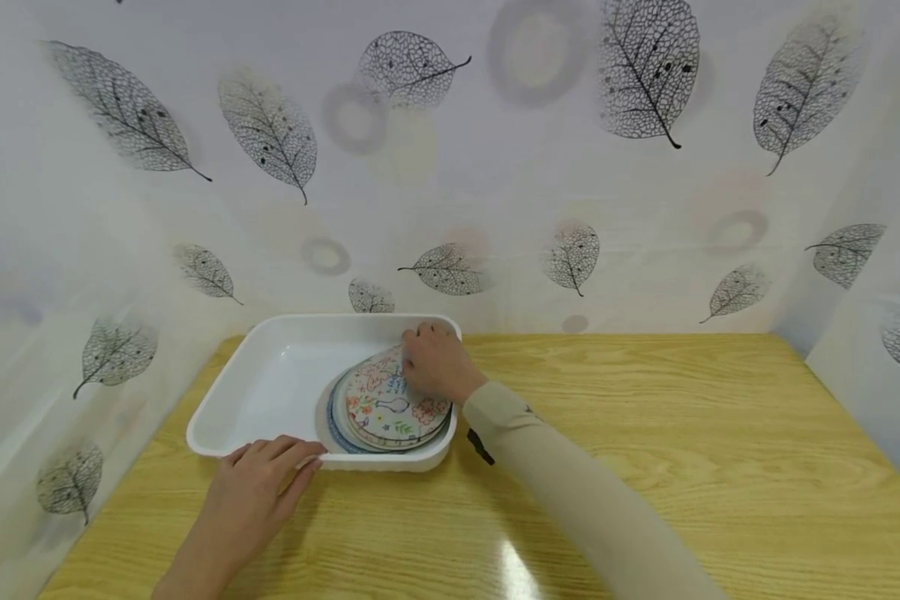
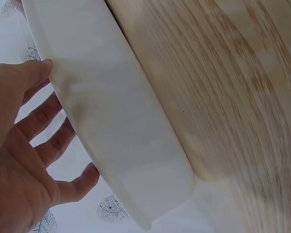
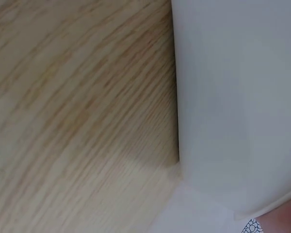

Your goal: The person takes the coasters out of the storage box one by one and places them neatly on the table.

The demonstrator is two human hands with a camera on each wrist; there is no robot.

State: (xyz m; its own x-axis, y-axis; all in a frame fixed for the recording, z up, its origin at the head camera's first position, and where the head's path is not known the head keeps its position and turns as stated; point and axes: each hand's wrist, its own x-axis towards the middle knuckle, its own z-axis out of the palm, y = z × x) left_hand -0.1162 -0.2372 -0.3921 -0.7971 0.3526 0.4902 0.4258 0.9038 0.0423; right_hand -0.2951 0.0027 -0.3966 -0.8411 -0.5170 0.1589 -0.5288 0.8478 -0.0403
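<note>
A white rectangular plastic basin (image 1: 292,367) holds a stack of round plates at its right end. The top plate (image 1: 390,406) carries a colourful floral print with a purple vase shape. Beneath it show a blue-rimmed plate (image 1: 337,425) and other pale edges. My right hand (image 1: 438,360) reaches over the right wall, its curled fingers gripping the top plate's far right edge; its fingertips are hidden. My left hand (image 1: 258,492) holds the basin's near rim, thumb outside and fingers over the inner side, as the left wrist view shows. In the right wrist view, a bit of finger (image 3: 283,218) shows past the rim.
The basin stands on a yellow wood-grain table (image 1: 645,433), near its back left. A pale cloth (image 1: 510,192) printed with dark leaves hangs behind and at both sides. Below my right cuff a small dark strap (image 1: 481,447) dangles beside the basin.
</note>
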